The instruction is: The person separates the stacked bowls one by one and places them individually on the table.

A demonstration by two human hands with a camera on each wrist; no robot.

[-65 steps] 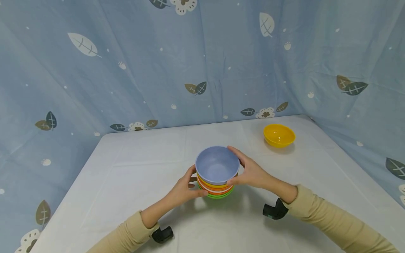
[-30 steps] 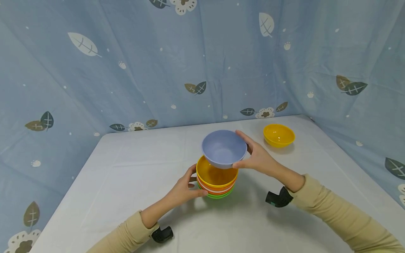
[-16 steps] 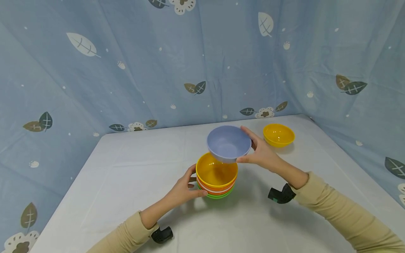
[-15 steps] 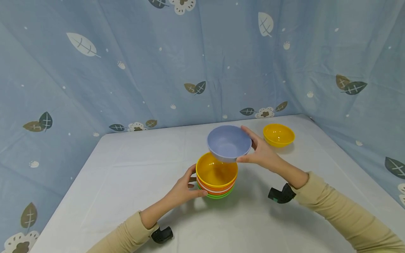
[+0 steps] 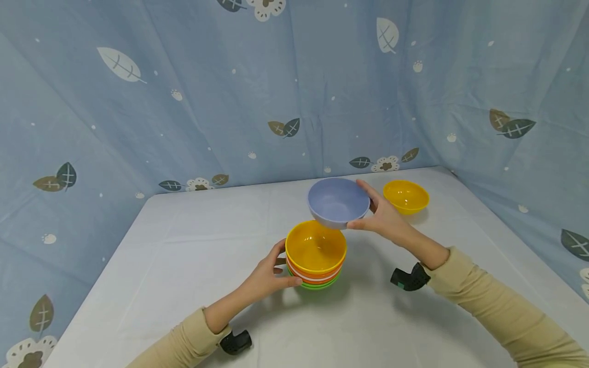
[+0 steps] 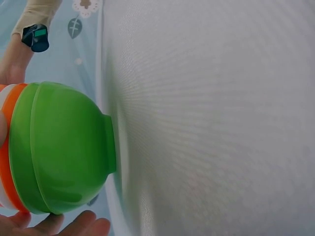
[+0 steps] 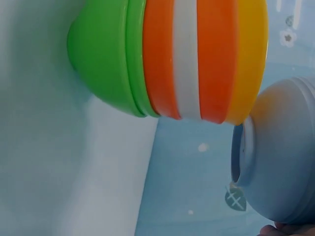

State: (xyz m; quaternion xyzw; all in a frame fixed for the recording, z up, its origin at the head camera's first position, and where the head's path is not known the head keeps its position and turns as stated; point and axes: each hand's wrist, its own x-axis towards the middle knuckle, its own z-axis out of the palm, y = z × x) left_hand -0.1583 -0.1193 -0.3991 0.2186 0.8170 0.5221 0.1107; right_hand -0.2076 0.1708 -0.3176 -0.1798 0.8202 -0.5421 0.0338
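Note:
A blue bowl is held up by my right hand, thumb and fingers pinching its right side. It overlaps the far rim of a stack of nested bowls in the head view. The top of that stack is a yellow bowl, with orange and white layers under it and a green bowl at the bottom. My left hand grips the stack from the left, thumb at the front and fingers behind. In the right wrist view the blue bowl's foot shows beside the yellow rim.
Another yellow bowl stands alone at the back right of the white-covered table. A blue curtain with leaf prints hangs behind the table. Each wrist carries a small black camera.
My right hand has lifted the blue bowl out of the stack and carried it up, back and rightward, uncovering the yellow bowl. My left hand has stayed on the stack.

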